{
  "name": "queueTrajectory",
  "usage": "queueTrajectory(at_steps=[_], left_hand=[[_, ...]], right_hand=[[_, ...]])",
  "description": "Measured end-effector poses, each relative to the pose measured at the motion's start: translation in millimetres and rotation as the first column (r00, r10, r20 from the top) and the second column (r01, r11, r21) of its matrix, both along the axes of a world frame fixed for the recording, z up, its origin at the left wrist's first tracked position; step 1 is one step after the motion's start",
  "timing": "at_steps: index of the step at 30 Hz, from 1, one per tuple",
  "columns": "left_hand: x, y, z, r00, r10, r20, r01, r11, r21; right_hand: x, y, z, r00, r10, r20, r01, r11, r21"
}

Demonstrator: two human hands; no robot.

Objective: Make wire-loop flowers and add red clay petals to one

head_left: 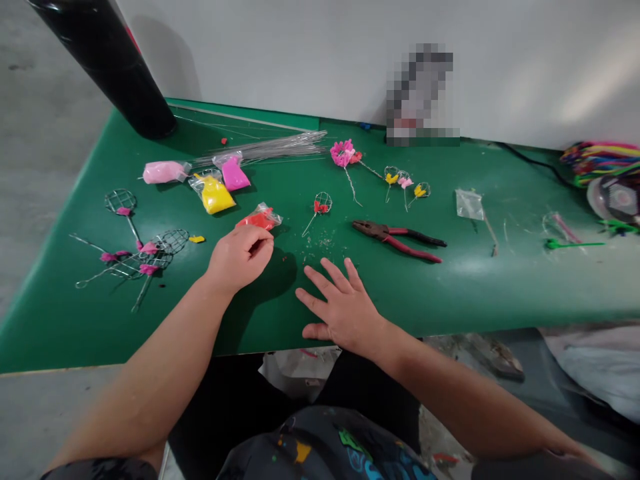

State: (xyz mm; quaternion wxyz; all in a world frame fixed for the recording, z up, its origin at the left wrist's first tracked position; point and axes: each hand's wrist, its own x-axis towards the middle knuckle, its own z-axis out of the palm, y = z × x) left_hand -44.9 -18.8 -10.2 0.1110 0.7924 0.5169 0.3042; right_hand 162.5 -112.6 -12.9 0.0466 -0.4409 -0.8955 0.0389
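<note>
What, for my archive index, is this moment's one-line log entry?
left hand: curled by red packet; right hand: spread over green table; pliers: lying on table

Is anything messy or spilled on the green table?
Yes: tiny pale bits lie scattered between the right hand and the red-trimmed wire loop. They look like spilled crumbs, but they're too small to identify.

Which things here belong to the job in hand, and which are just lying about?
Probably the job:
red packet, partly hidden by the left hand
wire piece with red bits, ahead of the right hand
pliers, unheld
wire bundle

Apparently lying about:
black cylinder
multicoloured bundle
small clear bag
</note>
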Motion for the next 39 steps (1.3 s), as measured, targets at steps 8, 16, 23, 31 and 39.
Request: queueTrajectory(at_steps=[8,16,23,31,39], left_hand=[[0,0,-0.3,1.0,-0.011,0.006,0.011,1.0,0.019],[0,0,1.1,1.0,0.002,0.005,-0.002,1.0,-0.006],[0,0,1.2,1.0,0.012,-0.003,-0.012,0.999,-0.032],[-1,0,0.2,1.0,0.0,-0.004,0.0,1.0,-0.03],[0,0,0.4,1.0,-0.003,-0.005,0.003,1.0,-0.025]], right_hand=[[3,2,-2.4,0.957,-0.188,-0.219,0.142,0.967,-0.212],[5,3,-7.1,0.973,-0.044,-0.229,0.025,0.996,-0.084],[6,5,-6.3,0.993,0.035,-0.111,-0.036,0.999,-0.009],[14,1,-11.2,0.981,0.052,-0.185,-0.056,0.998,-0.016],[3,7,-3.9,0.996,0.028,-0.088,-0.028,1.0,-0.001]])
